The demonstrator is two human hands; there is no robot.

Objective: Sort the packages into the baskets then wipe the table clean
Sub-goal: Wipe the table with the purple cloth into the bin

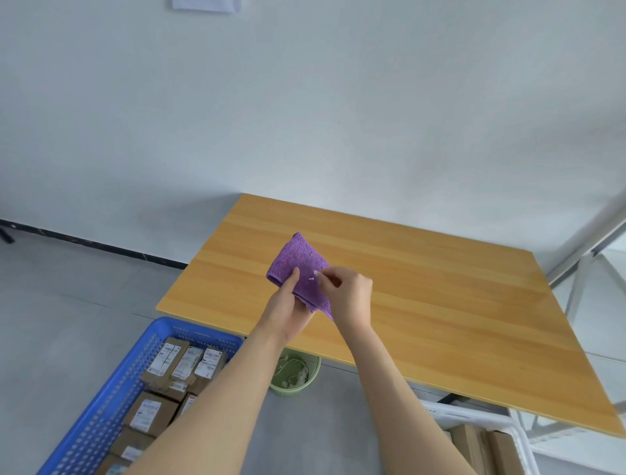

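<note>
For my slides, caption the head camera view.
Left hand grips a folded purple cloth, right hand pinching it, over the wooden table; cardboard packages lie in the blue plastic basket.

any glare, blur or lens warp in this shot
Head view: soft even light, with a faint sheen on the table's right side; wide-angle stretch toward the corners; purple cloth sharp; package labels in the blue basket too blurred to read.

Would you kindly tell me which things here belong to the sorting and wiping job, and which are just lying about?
Job: purple cloth, gripped by the left hand and pinched by the right hand; wooden table; blue basket of packages; white basket of boxes.
Lying about: green wastebasket under the table; metal rack; paper on the wall.
</note>
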